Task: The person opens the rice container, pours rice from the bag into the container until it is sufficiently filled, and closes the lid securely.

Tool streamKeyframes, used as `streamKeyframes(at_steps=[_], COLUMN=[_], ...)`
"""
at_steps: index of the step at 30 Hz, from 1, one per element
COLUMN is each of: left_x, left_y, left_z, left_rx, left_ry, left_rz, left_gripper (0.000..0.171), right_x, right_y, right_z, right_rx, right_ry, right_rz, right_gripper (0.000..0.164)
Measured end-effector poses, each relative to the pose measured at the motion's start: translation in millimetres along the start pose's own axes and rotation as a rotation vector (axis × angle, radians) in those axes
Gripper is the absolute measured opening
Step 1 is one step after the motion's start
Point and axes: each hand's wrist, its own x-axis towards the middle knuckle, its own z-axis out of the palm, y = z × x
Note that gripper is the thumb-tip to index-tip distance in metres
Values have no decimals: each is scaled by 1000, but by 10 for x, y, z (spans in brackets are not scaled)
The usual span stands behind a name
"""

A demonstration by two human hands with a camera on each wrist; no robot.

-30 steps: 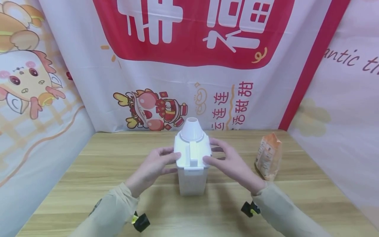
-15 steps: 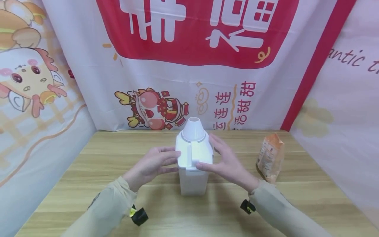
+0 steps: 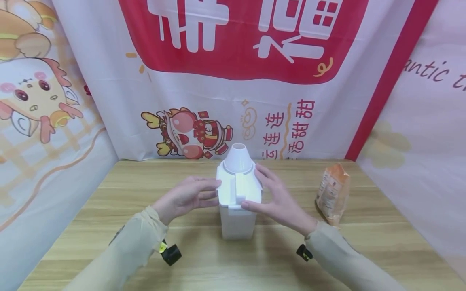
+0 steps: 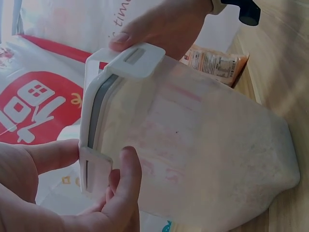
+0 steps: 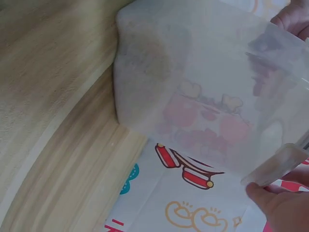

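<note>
A white, translucent lidded storage container (image 3: 237, 224) stands upright on the table, a cone-shaped cap (image 3: 238, 159) on its lid. Pale contents show near its base in the left wrist view. My left hand (image 3: 187, 198) is at the lid's left edge, pinching the side clip (image 4: 96, 169) between thumb and fingers. On the other side, my right hand (image 3: 280, 202) spans the lid corner. Its thumb rests by the front clip (image 4: 137, 60), and its fingers reach along the right side, where a fingertip touches another clip (image 5: 275, 164) in the right wrist view.
An orange and white packet (image 3: 332, 194) stands on the wooden table (image 3: 145, 173) to the right. Printed cloth (image 3: 204, 93) hangs behind and on both sides. A black device (image 3: 171, 254) sits under each wrist.
My right thumb has moved left across the lid to the front clip. My left thumb has slid slightly back along the left edge. The container stays in place.
</note>
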Motion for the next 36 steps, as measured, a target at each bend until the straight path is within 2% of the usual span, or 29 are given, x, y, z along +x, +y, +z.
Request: streamKeyframes(at_steps=[6,15,24,36], left_x=[33,68,140,247], left_y=[16,48,66,-14], left_z=[-37,-67,-154,-272], left_rx=[-68,-96,-189,-335], left_ry=[-31,-39,-60,-91], left_rz=[-23,-36,-122,-179], left_gripper=[42,42,48,48], right_x=[-1,-3,-13,-6], right_y=[17,61,83,53], right_z=[15,73,26,27], right_rx=[-8,133,109,73], right_ry=[44,79,58,56], right_rz=[-42,-44,-23,-20], right_gripper=[101,100,98,100])
